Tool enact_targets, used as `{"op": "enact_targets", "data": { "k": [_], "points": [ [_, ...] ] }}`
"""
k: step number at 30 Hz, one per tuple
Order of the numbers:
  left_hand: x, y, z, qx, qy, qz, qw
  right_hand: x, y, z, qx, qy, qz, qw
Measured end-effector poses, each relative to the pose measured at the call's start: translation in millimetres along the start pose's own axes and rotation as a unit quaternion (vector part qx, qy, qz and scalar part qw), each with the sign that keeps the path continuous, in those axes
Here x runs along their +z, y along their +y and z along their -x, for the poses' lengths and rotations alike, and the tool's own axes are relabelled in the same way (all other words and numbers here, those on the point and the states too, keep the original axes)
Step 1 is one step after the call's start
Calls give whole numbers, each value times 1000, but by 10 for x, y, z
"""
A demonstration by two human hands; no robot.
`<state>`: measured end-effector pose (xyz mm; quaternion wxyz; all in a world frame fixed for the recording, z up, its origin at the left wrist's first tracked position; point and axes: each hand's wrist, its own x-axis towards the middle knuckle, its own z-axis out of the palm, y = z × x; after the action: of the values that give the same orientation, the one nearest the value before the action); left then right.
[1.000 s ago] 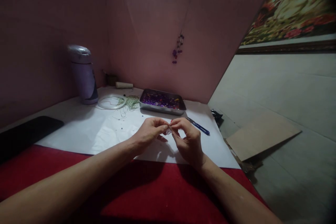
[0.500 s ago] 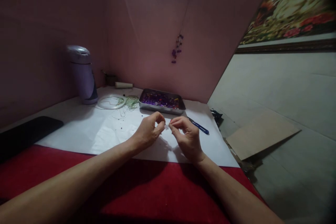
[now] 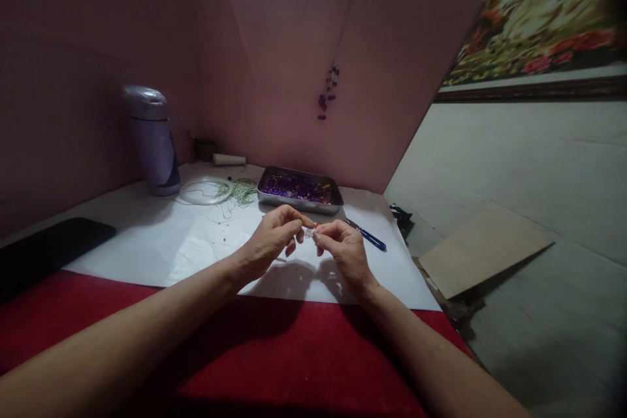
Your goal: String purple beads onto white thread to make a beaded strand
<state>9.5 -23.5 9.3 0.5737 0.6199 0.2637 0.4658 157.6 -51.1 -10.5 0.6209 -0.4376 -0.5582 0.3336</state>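
Observation:
A small clear, glassy piece (image 3: 308, 233) shows between my two hands, above the white sheet (image 3: 196, 248). My right hand (image 3: 343, 249) pinches it from the right with thumb and fingertips. From the left, my left hand (image 3: 272, 238) reaches the piece with its index finger stretched over it and the thumb close by; the other fingers are curled below. Just behind my hands lies a metal tray (image 3: 300, 191) of purple beads with some red and yellow ones. A blue-handled tool (image 3: 373, 239) rests right of my right hand.
A purple bottle (image 3: 153, 144) stands at the back left, beside a clear ring (image 3: 204, 190) and green threads (image 3: 243, 191). A dark flat object (image 3: 59, 251) lies at the left. Strung beads (image 3: 328, 93) hang against the pink panel (image 3: 274, 78).
My left hand's index finger has straightened towards the clear piece, and its lower fingers have spread into view. My right hand stays in its pinch. The whole view has shifted slightly.

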Motion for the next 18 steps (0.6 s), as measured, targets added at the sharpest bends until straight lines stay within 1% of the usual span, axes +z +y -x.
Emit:
{"op": "enact_targets", "data": {
  "k": [2,3,5,7,9,12,18],
  "points": [
    [0,-4,7,-5,-28,0,1000,5,26,10,-9,-20,7,1000],
    [1,-17,4,-7,-30,-7,999,10,32,18,-22,-27,24,999],
    [7,-60,-11,-14,-16,-23,999,22,34,39,-65,-27,80,994],
    [17,-111,-31,-23,3,-38,999,37,34,57,-111,-21,142,983],
    [23,-156,-48,-27,23,-52,998,53,43,66,-138,-16,189,972],
    [12,-203,-66,-32,48,-71,996,76,75,63,-132,-8,212,968],
    [-51,-291,-108,-27,67,-102,992,106,139,31,-102,25,212,972]
  ]
}}
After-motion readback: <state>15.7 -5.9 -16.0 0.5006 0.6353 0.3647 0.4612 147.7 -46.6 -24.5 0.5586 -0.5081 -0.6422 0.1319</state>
